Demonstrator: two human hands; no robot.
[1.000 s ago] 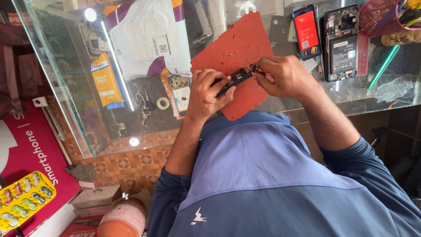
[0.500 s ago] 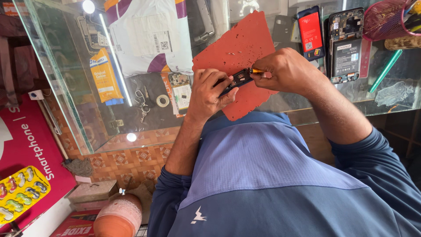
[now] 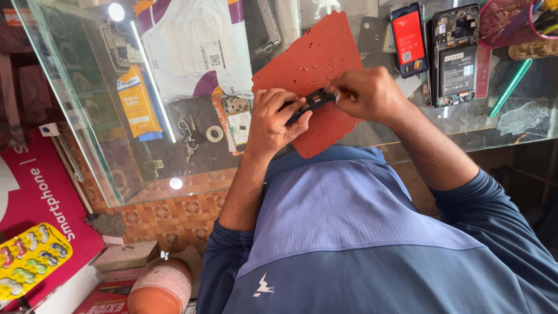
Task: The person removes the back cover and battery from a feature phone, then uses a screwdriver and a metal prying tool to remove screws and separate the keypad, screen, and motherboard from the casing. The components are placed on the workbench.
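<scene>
My left hand grips a small black phone part over a red work mat on the glass counter. My right hand is closed on a thin tool whose tip touches the right end of that part; most of the tool is hidden in my fist. Both hands meet above the mat's near half. My blue shirt fills the lower part of the view.
An opened phone and a red battery lie at the right on the glass counter. A pink mesh cup, a green tool, a white plastic bag and a yellow packet lie about. A red box stands at lower left.
The view has shifted slightly. My hands have stayed together on the black part over the mat, the right hand working at its end.
</scene>
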